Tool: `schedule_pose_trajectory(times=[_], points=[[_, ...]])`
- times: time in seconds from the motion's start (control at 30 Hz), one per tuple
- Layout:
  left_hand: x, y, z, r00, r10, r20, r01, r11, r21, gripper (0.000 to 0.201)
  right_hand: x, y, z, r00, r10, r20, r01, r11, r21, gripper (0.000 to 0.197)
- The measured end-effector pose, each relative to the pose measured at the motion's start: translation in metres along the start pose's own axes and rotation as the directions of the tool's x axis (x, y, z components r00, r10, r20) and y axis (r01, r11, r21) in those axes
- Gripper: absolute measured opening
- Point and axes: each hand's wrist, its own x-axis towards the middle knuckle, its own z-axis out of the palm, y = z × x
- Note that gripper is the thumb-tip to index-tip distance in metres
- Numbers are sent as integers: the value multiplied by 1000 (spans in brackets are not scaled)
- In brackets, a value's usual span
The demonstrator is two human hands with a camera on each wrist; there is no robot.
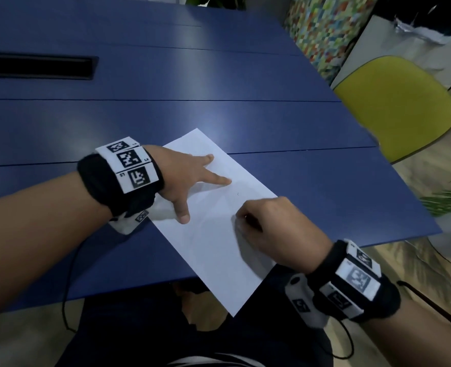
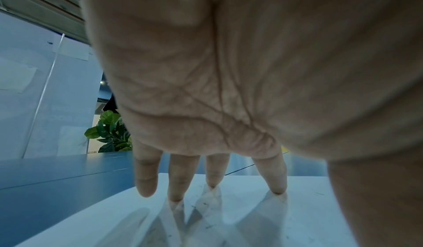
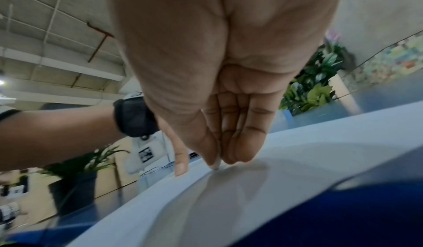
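On the near part of the blue table (image 1: 219,88), pressing the left hand (image 1: 182,178) flat, fingers straight and spread, onto the left side of the sheet of paper (image 1: 219,247). Pinching the sheet's right long edge with the right hand (image 1: 269,229), thumb and curled fingers closing on it, bowing it upward. Lying slantwise, long axis running far-left to near-right, near corner overhanging the table edge. Probably folding next: carrying the pinched edge leftward toward the pinning hand.

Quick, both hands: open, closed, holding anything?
Left hand: open, fingers spread flat, pressing the paper.
Right hand: closed, pinching what looks like a pen, only its pale tip showing.
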Motion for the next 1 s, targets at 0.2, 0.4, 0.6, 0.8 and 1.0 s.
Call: schedule_pose_trajectory(times=[0.2, 0.4, 0.6, 0.8, 1.0], points=[[-4, 2, -1, 1000, -5, -14, 5, 1000, 0, 124, -17, -24, 12, 981, -155, 112, 155, 988, 12, 21], [-23, 1, 15, 985, 100, -138, -107, 993, -46, 113, -18, 14, -16, 985, -15, -171, 25, 998, 56, 13], [-30, 17, 30, 995, 79, -55, -84, 993, -87, 114, -19, 14, 0, 993, 35, -109, -30, 999, 43, 14], [-27, 22, 35, 997, 52, -61, -54, 998, -35, 120, -25, -22, 19, 999, -37, 13, 37, 999, -28, 17], [-26, 22, 38, 996, 48, -69, -50, 998, -27, 121, -26, -23, 17, 994, -63, 94, 67, 997, -33, 13]])
